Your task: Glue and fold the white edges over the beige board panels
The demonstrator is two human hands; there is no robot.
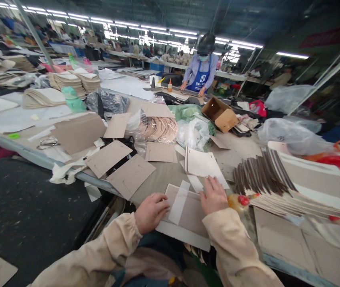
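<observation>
A rectangular beige board [192,211] lies at the table's near edge, with a pale border along its front. A white strip [179,202] runs across its left part. My left hand [152,212] is at the board's left edge, its fingers bent and close together around that edge; its thumb is partly hidden. On the right side, my right hand [214,196] rests with fingers stretched out over the board's far right corner. Just beyond it lies a small stack of white-faced panels [200,162], with more white strips [195,183] beside it.
Loose beige panels [131,175] lie to the left. A fanned stack of dark-edged pieces [262,171] stands at right, near a yellow-and-red bottle [238,202]. Farther back are plastic-wrapped pieces [159,127], a cardboard box [220,114] and a co-worker in a blue apron [201,77].
</observation>
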